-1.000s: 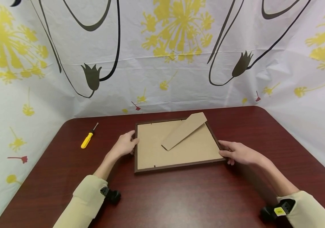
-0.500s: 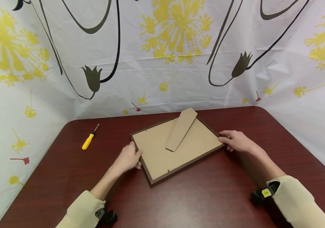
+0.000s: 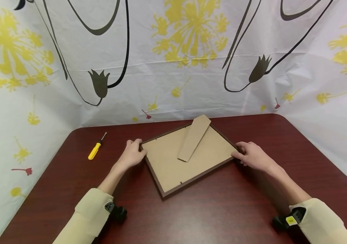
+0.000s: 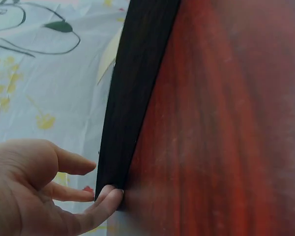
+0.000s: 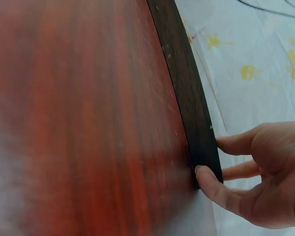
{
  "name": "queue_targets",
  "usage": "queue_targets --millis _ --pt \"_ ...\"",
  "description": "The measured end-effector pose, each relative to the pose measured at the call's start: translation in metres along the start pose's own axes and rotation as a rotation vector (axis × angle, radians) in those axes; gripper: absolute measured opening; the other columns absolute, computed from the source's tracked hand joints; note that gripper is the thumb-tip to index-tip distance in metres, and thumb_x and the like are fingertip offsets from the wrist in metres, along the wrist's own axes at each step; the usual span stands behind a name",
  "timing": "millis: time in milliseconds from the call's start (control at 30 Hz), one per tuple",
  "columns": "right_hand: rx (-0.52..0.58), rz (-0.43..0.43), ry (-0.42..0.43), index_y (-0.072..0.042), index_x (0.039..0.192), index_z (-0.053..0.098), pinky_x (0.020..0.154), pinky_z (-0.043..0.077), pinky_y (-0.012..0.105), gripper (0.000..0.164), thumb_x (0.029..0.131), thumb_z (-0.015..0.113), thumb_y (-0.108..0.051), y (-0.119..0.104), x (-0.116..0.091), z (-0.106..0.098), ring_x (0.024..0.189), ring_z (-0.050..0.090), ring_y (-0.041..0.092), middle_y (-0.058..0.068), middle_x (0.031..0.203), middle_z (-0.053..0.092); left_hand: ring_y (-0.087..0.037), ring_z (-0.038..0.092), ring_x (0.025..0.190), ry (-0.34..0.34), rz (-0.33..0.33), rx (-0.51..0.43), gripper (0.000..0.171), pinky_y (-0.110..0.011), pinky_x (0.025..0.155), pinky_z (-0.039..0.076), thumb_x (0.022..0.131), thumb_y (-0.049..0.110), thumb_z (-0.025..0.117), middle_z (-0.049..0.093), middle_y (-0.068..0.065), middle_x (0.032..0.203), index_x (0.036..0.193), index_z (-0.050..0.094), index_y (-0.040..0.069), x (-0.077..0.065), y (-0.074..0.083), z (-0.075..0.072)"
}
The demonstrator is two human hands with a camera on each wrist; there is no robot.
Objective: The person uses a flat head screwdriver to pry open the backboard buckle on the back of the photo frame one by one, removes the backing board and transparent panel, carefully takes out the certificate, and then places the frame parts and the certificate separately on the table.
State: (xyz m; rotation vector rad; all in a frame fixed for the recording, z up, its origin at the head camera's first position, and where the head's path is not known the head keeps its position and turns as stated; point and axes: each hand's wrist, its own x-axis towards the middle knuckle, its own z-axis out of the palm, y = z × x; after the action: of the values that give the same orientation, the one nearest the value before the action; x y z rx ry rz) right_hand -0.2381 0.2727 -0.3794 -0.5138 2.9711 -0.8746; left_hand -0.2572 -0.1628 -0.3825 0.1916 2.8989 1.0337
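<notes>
A brown picture frame [image 3: 197, 172] lies with its tan backing board upward on the table, turned at an angle. A cardboard easel stand [image 3: 194, 138] is on the backing and sticks out past the far edge. My left hand [image 3: 131, 154] holds the far left corner, thumb over the rim. At the right corner my right hand [image 3: 252, 155] grips the frame between thumb and fingers. Both wrist views show the dark side of the frame from close by, with the left hand [image 4: 34, 191] and the right hand [image 5: 265, 182] at its corners.
A yellow-handled screwdriver [image 3: 94, 150] lies at the left on the dark red table [image 3: 210, 217]. Behind and at the sides hangs a white patterned cloth [image 3: 149, 67], close to the table's far edge.
The picture frame has turned counterclockwise, its easel stand with it. My left hand has shifted along the rim to the far left corner. My right hand has moved slightly away with its corner.
</notes>
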Motion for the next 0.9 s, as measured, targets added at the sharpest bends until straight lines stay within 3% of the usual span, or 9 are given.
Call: queue_targets --millis 100,200,367,667,900 --pt "-0.020 -0.056 0.074 0.013 0.126 0.058 0.072 0.054 0.039 0.045 0.094 0.073 -0.016 -0.004 -0.005 0.002 0.087 0.060 0.029 0.020 0.097 0.060 -0.044 0.044 0.127 0.017 0.006 0.003 0.051 -0.054 0.099 0.042 0.098 0.010 0.052 0.036 -0.037 0.138 0.143 0.041 -0.013 0.009 -0.004 -0.002" --pt "-0.027 -0.105 0.132 0.002 0.110 0.068 0.077 0.053 0.039 0.027 0.089 0.078 -0.012 -0.006 -0.009 0.005 0.096 0.057 0.031 0.020 0.104 0.056 -0.043 0.046 0.124 0.043 0.020 -0.005 0.045 -0.053 0.098 0.042 0.097 0.006 0.053 0.045 -0.035 0.133 0.137 0.048 -0.014 0.015 -0.008 -0.003" --pt "0.041 -0.114 0.096 -0.009 0.094 0.071 0.067 0.053 0.027 0.011 0.087 0.080 -0.008 -0.006 -0.010 0.006 0.074 0.066 0.017 0.011 0.099 0.058 -0.041 0.055 0.116 0.060 -0.005 -0.092 0.033 -0.051 0.095 0.047 0.098 0.005 0.058 0.060 -0.027 0.124 0.127 0.059 -0.010 0.022 -0.011 -0.006" --pt "0.066 -0.078 0.026 -0.011 0.091 0.071 0.066 0.051 0.025 0.010 0.087 0.080 -0.011 -0.001 -0.003 0.002 0.068 0.065 0.010 0.004 0.093 0.060 -0.034 0.062 0.102 0.066 -0.027 -0.085 0.021 -0.045 0.084 0.051 0.096 0.006 0.060 0.068 -0.019 0.108 0.113 0.069 -0.003 0.023 -0.013 -0.010" --pt "0.039 -0.085 0.047 -0.011 0.092 0.072 0.070 0.050 0.028 0.010 0.087 0.081 -0.011 0.008 0.006 -0.001 0.074 0.067 0.013 0.007 0.097 0.060 -0.028 0.061 0.090 -0.040 -0.008 -0.048 0.018 -0.041 0.079 0.050 0.090 0.008 0.062 0.066 -0.014 0.097 0.104 0.066 -0.002 0.011 -0.016 -0.019"
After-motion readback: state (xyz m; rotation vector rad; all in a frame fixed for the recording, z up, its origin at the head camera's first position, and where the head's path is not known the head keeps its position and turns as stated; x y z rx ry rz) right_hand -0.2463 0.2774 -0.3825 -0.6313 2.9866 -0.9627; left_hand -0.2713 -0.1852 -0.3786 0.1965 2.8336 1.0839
